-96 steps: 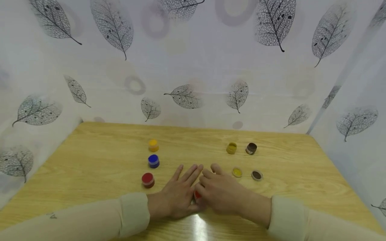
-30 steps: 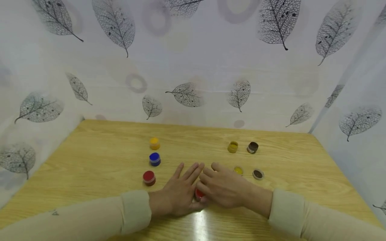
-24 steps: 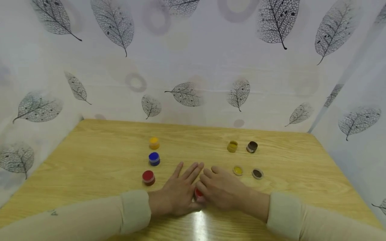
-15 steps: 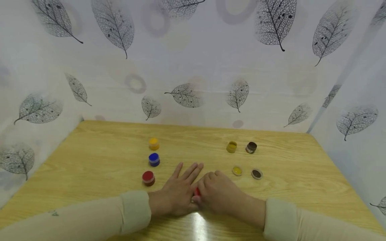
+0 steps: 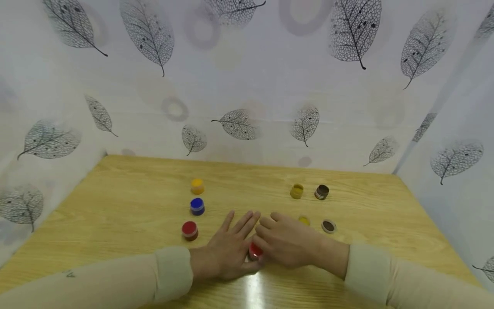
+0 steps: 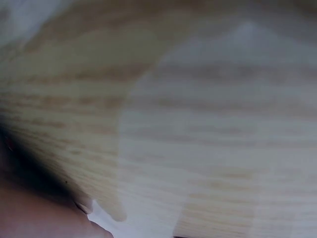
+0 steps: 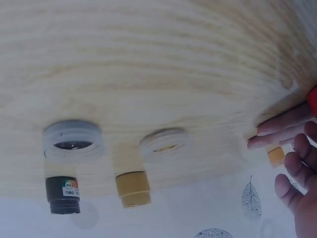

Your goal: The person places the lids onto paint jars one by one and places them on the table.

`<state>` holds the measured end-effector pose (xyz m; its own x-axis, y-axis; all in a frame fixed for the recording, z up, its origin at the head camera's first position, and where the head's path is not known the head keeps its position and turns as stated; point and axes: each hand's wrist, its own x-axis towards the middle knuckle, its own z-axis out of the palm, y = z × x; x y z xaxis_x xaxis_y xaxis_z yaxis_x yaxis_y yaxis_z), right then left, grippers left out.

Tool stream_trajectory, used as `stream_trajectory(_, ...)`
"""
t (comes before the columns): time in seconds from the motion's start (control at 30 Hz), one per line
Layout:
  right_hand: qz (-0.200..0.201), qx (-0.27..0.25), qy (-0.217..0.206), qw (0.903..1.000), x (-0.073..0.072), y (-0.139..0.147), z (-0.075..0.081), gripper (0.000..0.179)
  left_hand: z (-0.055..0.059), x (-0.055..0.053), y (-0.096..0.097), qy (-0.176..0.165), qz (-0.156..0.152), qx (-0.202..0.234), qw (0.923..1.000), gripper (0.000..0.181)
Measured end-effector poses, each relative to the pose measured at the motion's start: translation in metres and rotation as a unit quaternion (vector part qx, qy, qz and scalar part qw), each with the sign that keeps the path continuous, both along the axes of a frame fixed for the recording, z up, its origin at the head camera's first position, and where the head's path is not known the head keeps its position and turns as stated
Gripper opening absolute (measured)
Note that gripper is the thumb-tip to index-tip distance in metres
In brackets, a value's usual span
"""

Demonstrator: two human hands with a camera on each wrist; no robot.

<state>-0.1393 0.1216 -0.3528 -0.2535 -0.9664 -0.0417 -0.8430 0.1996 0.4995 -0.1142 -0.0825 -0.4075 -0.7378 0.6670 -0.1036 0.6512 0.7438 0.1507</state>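
In the head view, a small red paint jar (image 5: 254, 251) stands between both hands near the table's front. My left hand (image 5: 227, 253) lies low over the wood, fingers stretched forward and spread, gripping the jar between thumb and index finger. From the right, my right hand (image 5: 287, 242) bends its fingers about the jar's red top and partly covers it. The right wrist view catches a strip of the red jar (image 7: 312, 101) at its edge, above the right fingers (image 7: 292, 191). In the left wrist view only a blurred part of the left hand (image 6: 44, 215) shows.
Capped orange (image 5: 197, 186), blue (image 5: 197, 206) and dark red (image 5: 190, 231) jars form a column on the left. At right stand uncapped yellow (image 5: 296, 191) and dark brown (image 5: 321, 192) jars. Their yellow lid (image 5: 304, 220) and brown lid (image 5: 329, 226) lie nearer me, inner sides up.
The right hand closed further round the jar's top half a second ago, then turned back and loosened, showing more red. My left hand keeps its place; the other jars and lids stay put.
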Motion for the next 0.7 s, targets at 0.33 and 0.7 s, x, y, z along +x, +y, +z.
stream_trajectory(0.33, 0.051, 0.004, 0.017, 0.9985, -0.0057, 0.0027, -0.0054, 0.035, 0.0001, -0.0013, 0.0022, -0.016, 0.001, 0.002, 0.9999, 0.08)
stream_trajectory(0.7, 0.04, 0.018, 0.032, 0.9985, -0.0013, 0.0009, -0.0073, 0.038, 0.0067, 0.0001, 0.0013, -0.014, 0.005, -0.018, 0.9997, 0.08)
